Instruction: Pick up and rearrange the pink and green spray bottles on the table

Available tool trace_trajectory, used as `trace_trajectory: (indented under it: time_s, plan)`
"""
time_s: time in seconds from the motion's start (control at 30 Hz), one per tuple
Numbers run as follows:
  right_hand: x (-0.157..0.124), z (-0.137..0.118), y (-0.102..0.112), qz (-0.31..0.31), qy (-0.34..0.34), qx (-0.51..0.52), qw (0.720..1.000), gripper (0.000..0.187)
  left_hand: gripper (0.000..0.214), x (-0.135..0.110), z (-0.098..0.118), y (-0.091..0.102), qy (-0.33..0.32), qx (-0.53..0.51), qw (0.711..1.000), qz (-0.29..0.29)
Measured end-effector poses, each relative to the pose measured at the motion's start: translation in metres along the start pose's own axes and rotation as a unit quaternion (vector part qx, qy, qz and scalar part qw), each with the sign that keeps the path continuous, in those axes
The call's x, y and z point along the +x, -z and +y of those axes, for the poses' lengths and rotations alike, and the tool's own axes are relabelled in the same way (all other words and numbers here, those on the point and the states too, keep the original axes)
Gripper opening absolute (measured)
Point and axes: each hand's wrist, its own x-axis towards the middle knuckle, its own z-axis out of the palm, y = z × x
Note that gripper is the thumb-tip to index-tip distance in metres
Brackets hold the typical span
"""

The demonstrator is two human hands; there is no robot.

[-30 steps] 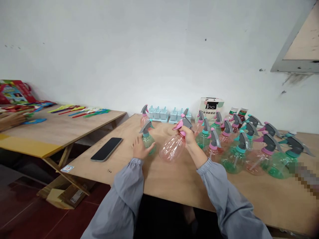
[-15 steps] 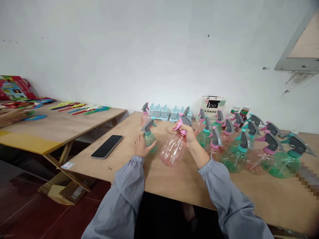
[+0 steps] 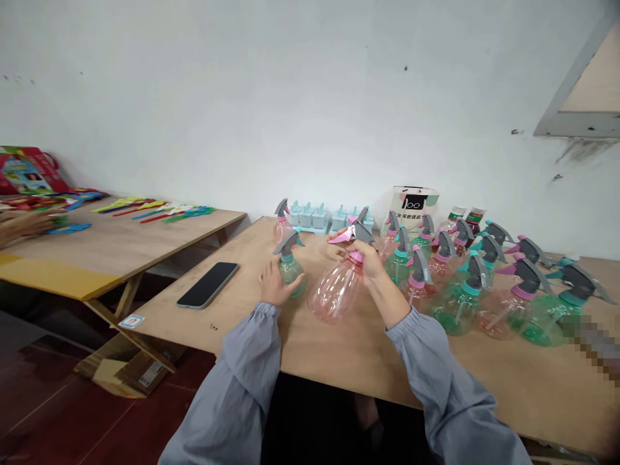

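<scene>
A clear pink spray bottle (image 3: 332, 294) tilts over the table (image 3: 339, 365), its neck wrapped by the curled right hand (image 3: 370, 261) below the pink trigger. Just left of it stands a green spray bottle (image 3: 289, 267); the half-open left hand (image 3: 274, 284) cups its side, though how firmly I cannot tell. More spray bottles (image 3: 455, 309) crowd the right, a phone (image 3: 208, 285) lies left, and a printed box (image 3: 411, 210) stands near the wall (image 3: 290, 97)

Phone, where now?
Head view, left side of the near table: the phone lies flat, left of the left hand and green spray bottle.
</scene>
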Motion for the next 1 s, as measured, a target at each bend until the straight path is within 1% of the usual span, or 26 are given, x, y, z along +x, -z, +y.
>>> trace_trajectory:
  time_s: [0.07,0.23,0.4,0.47,0.57,0.67,0.73,0.83,0.93,1.0]
  plan:
    - [0.001,0.001,0.001,0.003,-0.003,-0.010,1.000,0.027,0.076,0.000,0.000,0.000,-0.005,-0.003,1.000,-0.002]
    - [0.004,0.003,0.005,0.007,0.039,0.007,0.999,0.020,0.077,-0.001,0.000,-0.001,0.000,-0.007,1.000,0.008]
    - [0.000,0.000,0.002,0.009,0.012,-0.021,1.000,0.030,0.078,-0.001,0.000,-0.002,0.003,-0.006,1.000,0.008]
    - [-0.001,-0.001,0.001,0.016,0.016,-0.024,0.999,0.030,0.078,-0.001,0.000,-0.003,0.001,-0.006,1.000,0.011]
    - [-0.001,-0.001,0.004,0.016,0.051,-0.031,0.998,0.022,0.078,-0.001,-0.001,-0.004,0.000,-0.008,1.000,0.011]
    - [0.004,0.003,0.009,0.034,0.103,-0.062,0.992,0.016,0.078,-0.001,-0.001,-0.005,0.004,-0.008,1.000,0.012]
    - [0.010,0.011,0.012,0.049,0.133,-0.114,0.983,0.015,0.077,0.000,-0.001,-0.004,0.003,-0.006,1.000,0.010]
    - [0.021,0.031,0.018,0.088,0.165,-0.187,0.964,0.022,0.076,0.001,-0.001,-0.002,0.000,-0.004,1.000,0.001]
    - [0.031,0.054,0.028,0.145,0.199,-0.219,0.944,0.030,0.075,0.002,-0.001,0.001,-0.007,-0.006,1.000,-0.013]
    - [0.035,0.067,0.036,0.167,0.221,-0.236,0.931,0.034,0.073,0.002,0.000,0.003,-0.005,-0.006,1.000,-0.014]
